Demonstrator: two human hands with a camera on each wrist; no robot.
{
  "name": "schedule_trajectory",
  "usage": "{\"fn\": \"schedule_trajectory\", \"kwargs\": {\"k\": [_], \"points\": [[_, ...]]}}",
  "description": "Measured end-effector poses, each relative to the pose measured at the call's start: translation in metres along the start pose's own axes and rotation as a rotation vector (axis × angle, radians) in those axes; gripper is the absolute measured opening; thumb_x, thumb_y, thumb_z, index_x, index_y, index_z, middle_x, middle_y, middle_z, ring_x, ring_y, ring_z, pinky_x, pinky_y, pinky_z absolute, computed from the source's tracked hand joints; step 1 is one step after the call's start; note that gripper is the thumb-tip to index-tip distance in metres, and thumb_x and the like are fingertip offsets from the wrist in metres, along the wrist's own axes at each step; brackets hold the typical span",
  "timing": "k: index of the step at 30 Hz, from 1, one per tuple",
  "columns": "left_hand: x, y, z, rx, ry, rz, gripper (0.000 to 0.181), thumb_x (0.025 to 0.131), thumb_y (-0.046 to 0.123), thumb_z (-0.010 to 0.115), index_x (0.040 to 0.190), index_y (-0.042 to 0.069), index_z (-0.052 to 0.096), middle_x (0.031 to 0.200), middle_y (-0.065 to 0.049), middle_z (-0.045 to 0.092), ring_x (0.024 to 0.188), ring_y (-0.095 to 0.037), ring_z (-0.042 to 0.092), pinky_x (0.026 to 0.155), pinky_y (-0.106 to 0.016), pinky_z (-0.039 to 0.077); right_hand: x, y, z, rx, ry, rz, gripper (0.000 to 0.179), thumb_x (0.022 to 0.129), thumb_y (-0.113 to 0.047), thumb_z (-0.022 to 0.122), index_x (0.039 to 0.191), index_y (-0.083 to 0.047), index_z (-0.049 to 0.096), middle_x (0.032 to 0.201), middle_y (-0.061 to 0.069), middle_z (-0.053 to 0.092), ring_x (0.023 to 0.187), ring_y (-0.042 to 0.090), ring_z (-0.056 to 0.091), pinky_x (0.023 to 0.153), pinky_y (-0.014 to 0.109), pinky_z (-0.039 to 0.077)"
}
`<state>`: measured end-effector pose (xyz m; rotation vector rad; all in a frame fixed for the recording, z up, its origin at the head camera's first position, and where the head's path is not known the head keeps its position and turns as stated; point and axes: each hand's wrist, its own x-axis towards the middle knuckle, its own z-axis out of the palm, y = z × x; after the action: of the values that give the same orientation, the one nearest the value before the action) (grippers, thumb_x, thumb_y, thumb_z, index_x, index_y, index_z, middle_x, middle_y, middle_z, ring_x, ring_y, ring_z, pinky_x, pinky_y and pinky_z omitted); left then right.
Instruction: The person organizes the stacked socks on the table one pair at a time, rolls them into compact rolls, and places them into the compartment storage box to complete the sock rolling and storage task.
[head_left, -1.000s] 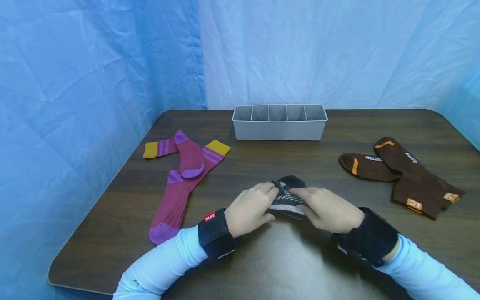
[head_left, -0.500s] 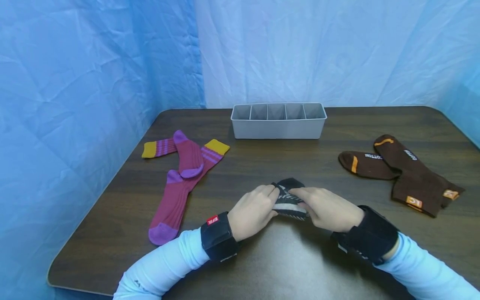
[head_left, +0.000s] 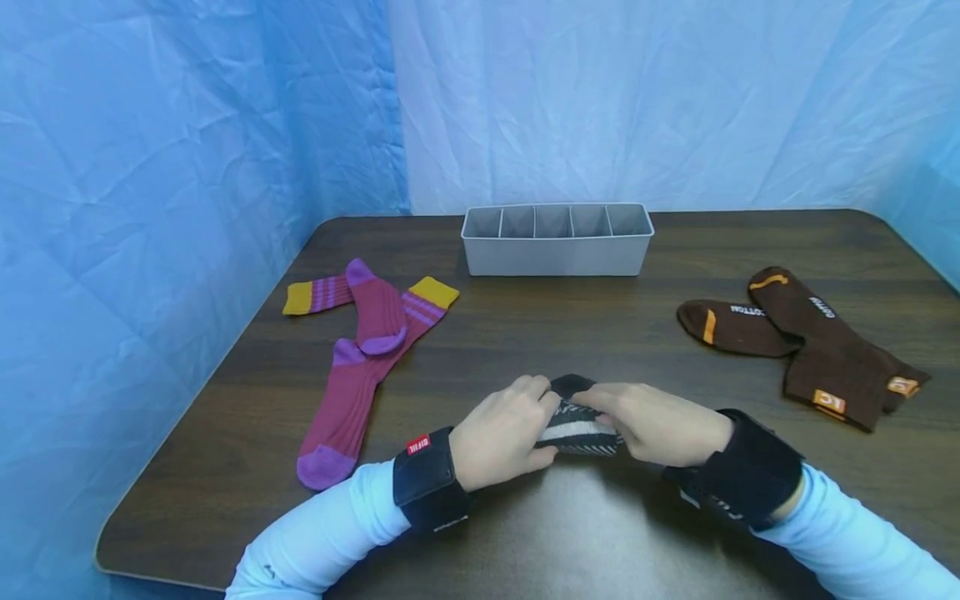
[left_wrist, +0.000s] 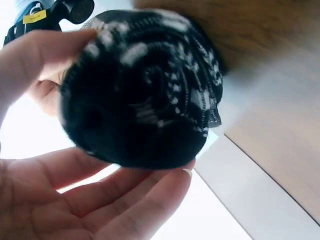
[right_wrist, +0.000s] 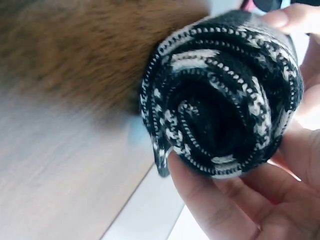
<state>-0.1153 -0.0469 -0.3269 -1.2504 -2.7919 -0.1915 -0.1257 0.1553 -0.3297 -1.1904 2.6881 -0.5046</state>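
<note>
A black-and-white patterned sock roll (head_left: 577,433) lies in front of me at the middle of the table. My left hand (head_left: 501,432) grips its left end, and my right hand (head_left: 663,423) grips the right. The left wrist view shows the coiled end of the roll (left_wrist: 145,95) between thumb and curled fingers. Spiral layers of the roll (right_wrist: 220,95) are sharper in the right wrist view, where a loose edge sticks out at the lower left. Beyond the hands a short black part of the sock shows. Whether one or two socks are rolled, I cannot tell.
Crossed maroon socks (head_left: 356,383) with purple toes and yellow cuffs lie at the left. Crossed brown socks (head_left: 832,358) with orange marks lie at the right. A grey divided box (head_left: 557,257) stands at the back of the wooden table (head_left: 600,317), before blue sheeting.
Both hands have drawn the sock roll slightly towards me and turned it. Less of the black part shows beyond the fingers. The other socks and the box stay in place.
</note>
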Motion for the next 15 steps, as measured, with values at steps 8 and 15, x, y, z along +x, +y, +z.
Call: {"fn": "schedule_trajectory", "kwargs": {"k": [8,15], "points": [[0.003,-0.004,0.003,-0.136,-0.064,-0.027,0.039,0.072,0.027,0.061,0.104,0.006,0.050,0.088,-0.002,0.058,0.071,-0.006,0.051,0.066,-0.015,0.045,-0.003,-0.003,-0.005,-0.098,0.135,-0.087,0.026,0.080,-0.012,0.056,0.106,-0.012,0.057,0.097,-0.006,0.051,0.079,0.001,0.049,0.069,0.020,0.045],[0.003,-0.004,0.002,-0.280,-0.137,-0.122,0.034,0.072,0.022,0.062,0.100,0.006,0.052,0.081,0.000,0.060,0.057,-0.001,0.051,0.059,-0.011,0.044,-0.010,-0.028,-0.008,-0.174,0.182,-0.011,0.034,0.067,-0.028,0.070,0.095,-0.012,0.059,0.085,-0.006,0.052,0.067,0.001,0.048,0.058,0.017,0.044]]}}
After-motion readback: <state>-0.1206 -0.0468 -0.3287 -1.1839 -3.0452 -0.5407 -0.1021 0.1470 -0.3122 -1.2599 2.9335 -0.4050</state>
